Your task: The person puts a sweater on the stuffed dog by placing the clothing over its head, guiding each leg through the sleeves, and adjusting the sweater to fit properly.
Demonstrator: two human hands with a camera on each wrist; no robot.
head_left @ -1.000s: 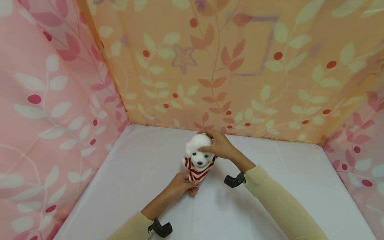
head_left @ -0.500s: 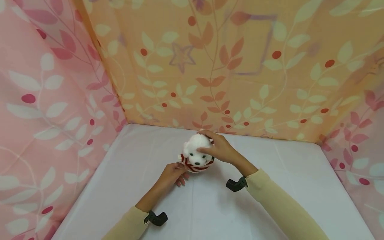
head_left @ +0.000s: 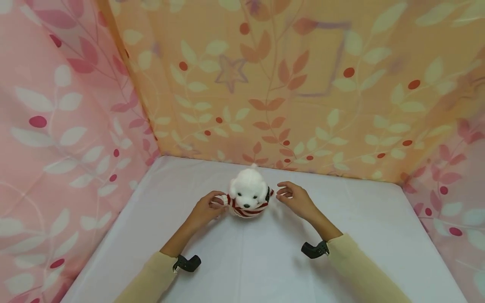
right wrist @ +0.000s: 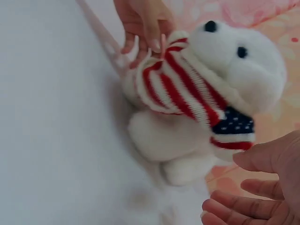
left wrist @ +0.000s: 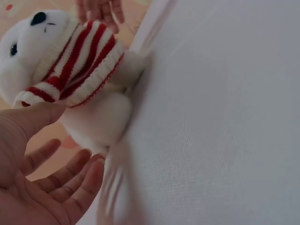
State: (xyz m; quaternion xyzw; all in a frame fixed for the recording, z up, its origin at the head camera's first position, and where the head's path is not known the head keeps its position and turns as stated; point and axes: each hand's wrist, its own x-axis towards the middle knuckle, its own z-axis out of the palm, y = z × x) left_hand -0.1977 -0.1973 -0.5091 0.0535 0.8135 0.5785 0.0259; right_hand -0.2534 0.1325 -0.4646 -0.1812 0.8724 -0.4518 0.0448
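Observation:
A white plush dog (head_left: 248, 185) in a red-and-white striped knit sweater (left wrist: 89, 61) sits upright on the white-covered table (head_left: 242, 261), facing me. One sleeve has a navy patch with white dots (right wrist: 234, 121), seen in the right wrist view. My left hand (head_left: 204, 209) is beside the dog's arm on the left, fingers loosely bent and spread; in the left wrist view its thumb tip is at the sweater's hem, and whether it touches is unclear. On the other side, my right hand (head_left: 299, 202) stands slightly apart from the dog in the head view, fingers relaxed and holding nothing.
Behind the table hangs an orange leaf-patterned cloth (head_left: 235, 105). Pink leaf-patterned cloths flank it on the left (head_left: 68, 168) and right (head_left: 451, 202). Each wrist carries a black camera mount, one left (head_left: 188, 264) and one right (head_left: 315, 250).
The dog was tilted up in both hands and now sits on the table. My right hand has let go of its head and moved right; my left hand has moved out to the left.

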